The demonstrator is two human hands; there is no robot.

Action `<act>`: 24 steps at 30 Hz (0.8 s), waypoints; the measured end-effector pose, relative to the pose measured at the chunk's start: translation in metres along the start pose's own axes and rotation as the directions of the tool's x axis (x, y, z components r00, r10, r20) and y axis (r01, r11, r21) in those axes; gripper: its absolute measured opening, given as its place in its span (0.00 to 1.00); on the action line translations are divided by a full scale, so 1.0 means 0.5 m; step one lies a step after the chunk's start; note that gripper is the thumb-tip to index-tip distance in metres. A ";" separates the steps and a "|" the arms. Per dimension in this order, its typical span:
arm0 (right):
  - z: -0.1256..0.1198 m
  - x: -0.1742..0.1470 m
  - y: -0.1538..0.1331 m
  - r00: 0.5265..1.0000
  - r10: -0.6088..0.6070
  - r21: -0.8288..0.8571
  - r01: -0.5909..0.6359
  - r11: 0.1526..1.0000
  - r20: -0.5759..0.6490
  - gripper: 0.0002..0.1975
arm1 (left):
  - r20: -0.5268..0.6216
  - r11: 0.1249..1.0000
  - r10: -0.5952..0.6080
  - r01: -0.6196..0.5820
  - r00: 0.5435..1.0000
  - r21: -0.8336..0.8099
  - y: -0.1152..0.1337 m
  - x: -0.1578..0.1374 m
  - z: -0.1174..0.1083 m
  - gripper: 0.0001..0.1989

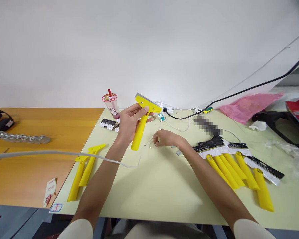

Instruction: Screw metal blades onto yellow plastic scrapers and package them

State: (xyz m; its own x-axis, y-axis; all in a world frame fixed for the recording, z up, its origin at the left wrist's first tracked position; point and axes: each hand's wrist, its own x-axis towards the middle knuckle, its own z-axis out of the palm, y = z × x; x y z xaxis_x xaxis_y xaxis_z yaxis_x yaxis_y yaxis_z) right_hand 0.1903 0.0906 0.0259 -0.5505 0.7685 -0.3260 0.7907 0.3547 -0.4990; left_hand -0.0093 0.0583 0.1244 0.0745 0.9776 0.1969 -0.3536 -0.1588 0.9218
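Scraper [139,134]: yellow with a thin grey edge on top, held up in the air over the pale green counter [154,192], its handle pointing down and a bit left.
Left hand [129,121]: its grip is closed around the scraper, with the thumb pressed on the front, just under the wide top.
Right hand [165,137]: low over the counter, fingers curled in; I cannot tell if its grip has something in it. Some tiny bits [150,147] lie just beside the fingers.
Two more scrapers [89,169]: yellow, lying side by side near the counter's left edge.
Yellow handles [246,172]: a bunch on the right, by black and white cards [262,169].
Cup [113,108]: near the wall, with a red straw [110,92] and pink at the bottom. A small black and white card [107,124] lies in front of it.
Black cord [239,91]: runs from a plug near the wall, up to the right.
Pink bag [249,106]: crumpled, at the back on the right.
Brown wood top [40,166]: on the left, with black headphones [2,122] and a silver chain [20,136].
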 end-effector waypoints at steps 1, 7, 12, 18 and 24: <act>0.002 0.003 0.000 1.000 -0.001 -0.005 0.001 1.000 0.008 0.03 | 0.001 1.000 -0.003 0.003 1.000 0.000 -0.002 0.000 0.000 0.20; 0.007 0.010 0.008 0.999 -0.040 0.004 0.040 0.999 0.032 0.03 | 0.026 0.999 -0.034 0.034 0.999 -0.020 -0.010 0.002 0.001 0.20; 0.019 0.019 0.014 0.997 -0.059 0.017 0.059 0.998 0.043 0.02 | 0.022 0.998 -0.069 0.069 0.997 -0.005 -0.012 0.003 0.005 0.21; -0.012 -0.013 -0.007 0.996 -0.088 0.047 0.087 0.995 0.009 0.02 | 0.016 0.996 -0.093 0.093 0.996 -0.003 -0.034 0.016 -0.002 0.21; -0.104 -0.128 -0.062 0.910 -0.220 0.130 0.280 0.951 -0.351 0.05 | 0.020 0.993 -0.120 0.120 0.993 0.004 -0.059 0.028 -0.016 0.22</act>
State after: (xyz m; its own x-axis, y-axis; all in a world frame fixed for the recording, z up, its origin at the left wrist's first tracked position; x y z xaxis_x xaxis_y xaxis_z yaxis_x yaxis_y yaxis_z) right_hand 0.2150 0.0581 0.1038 -0.5808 0.8085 0.0951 0.5628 0.4832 -0.6706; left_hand -0.0054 0.0779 0.0970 0.1355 0.9866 0.0913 -0.3382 -0.0405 0.9402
